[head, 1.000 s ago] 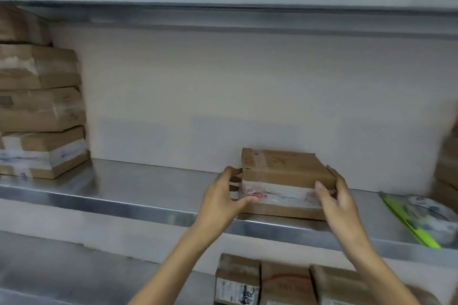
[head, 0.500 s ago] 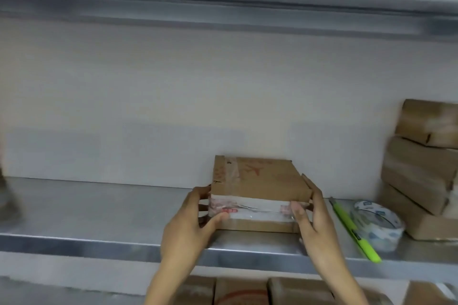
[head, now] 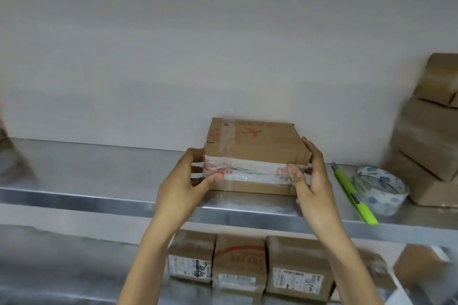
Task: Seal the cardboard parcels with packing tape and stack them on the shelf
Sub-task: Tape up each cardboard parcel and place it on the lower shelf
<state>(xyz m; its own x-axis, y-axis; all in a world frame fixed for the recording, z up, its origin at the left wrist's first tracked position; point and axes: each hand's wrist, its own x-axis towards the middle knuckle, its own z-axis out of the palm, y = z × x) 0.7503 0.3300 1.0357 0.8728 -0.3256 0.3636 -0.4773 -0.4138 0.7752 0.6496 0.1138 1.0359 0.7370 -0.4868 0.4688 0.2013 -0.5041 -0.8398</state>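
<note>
Gripping: both hands clasp the parcel (head: 255, 153) at centre frame, on the metal shelf (head: 99, 181).
Left hand (head: 184, 188): fingers curled round the parcel's left end, thumb pressed on the taped front.
Right hand (head: 311, 183): fingers wrapped over the right end, thumb on the tape band.
Parcel: flat, brown, red plane print on top, pale tape round its front; appears to rest on the shelf.
Tape roll (head: 380, 189): right of the parcel, on the shelf.
Cutter (head: 354, 193): green, between parcel and roll.
Stack (head: 428, 136): blurred boxes at right edge.
Lower boxes (head: 247, 265): row under the shelf, labels facing out.
</note>
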